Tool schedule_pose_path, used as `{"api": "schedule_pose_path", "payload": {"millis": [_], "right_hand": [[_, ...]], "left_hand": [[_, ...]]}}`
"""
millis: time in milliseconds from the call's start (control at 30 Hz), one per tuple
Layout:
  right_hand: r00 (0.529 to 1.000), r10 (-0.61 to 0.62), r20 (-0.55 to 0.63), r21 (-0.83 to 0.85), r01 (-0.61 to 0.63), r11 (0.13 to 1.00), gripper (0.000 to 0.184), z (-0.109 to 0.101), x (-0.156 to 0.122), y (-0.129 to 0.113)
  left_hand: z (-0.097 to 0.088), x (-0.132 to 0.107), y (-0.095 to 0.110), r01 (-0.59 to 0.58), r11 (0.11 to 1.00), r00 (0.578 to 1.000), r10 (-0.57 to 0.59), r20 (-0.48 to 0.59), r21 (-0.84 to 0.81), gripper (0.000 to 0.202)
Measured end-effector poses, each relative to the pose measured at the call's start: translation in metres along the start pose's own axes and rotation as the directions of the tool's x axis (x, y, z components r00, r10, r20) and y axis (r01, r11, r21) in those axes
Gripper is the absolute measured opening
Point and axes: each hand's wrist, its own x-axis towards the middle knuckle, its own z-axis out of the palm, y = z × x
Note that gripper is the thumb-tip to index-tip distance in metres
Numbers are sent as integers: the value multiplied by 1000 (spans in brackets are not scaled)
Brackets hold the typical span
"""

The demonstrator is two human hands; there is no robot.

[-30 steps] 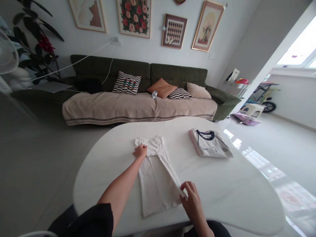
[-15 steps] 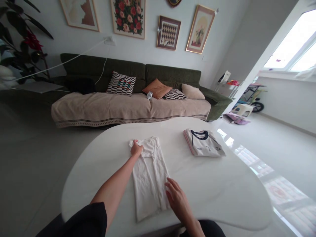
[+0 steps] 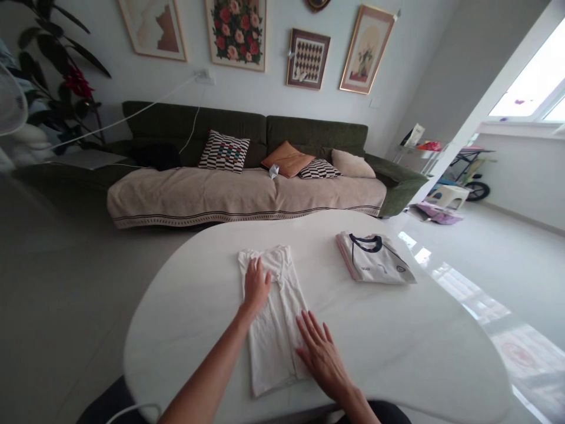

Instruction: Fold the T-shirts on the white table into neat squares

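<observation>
A white garment (image 3: pixel 270 347), perhaps a shirt, lies folded into a long strip on the white table (image 3: pixel 189 282). On its far, bunched end rests my left hand (image 3: pixel 256 287), palm down with the fingers stretched. My right hand (image 3: pixel 323 356) is spread flat at the strip's right edge near its close end, the fingertips touching the cloth. Neither hand grips anything. Farther right on the table sits a stack of folded clothes (image 3: pixel 375 258), with a white shirt with a dark collar on top and pink cloth below.
Behind the table stands a green sofa (image 3: pixel 318 132) with a beige cover (image 3: pixel 247 194) and several cushions. A white cable (image 3: pixel 132 407) shows at the table's near left edge. To the right, a white stool (image 3: pixel 450 195) stands on the floor near a cart (image 3: pixel 419 154).
My left hand has let go of the garment's far end and now lies flat on it. My right hand has spread its fingers at the right edge. The view has shifted slightly left.
</observation>
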Motion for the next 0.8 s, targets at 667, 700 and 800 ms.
{"api": "schedule_pose_path", "payload": {"millis": [667,700,800], "right_hand": [[977,-212,23,57,210,976,53,-4,-42,9],[973,-229,-9,52,229,972,47,-4,-45,10],[955,-287,-74,32,290,957,41,-2,-48,12]], "left_hand": [[-45,-181,-21,-510,859,806,496,323,-45,42],[-46,-184,-25,-514,857,803,499,325,-46,40],[-52,-191,-31,-525,850,788,497,363,-24,47]]}}
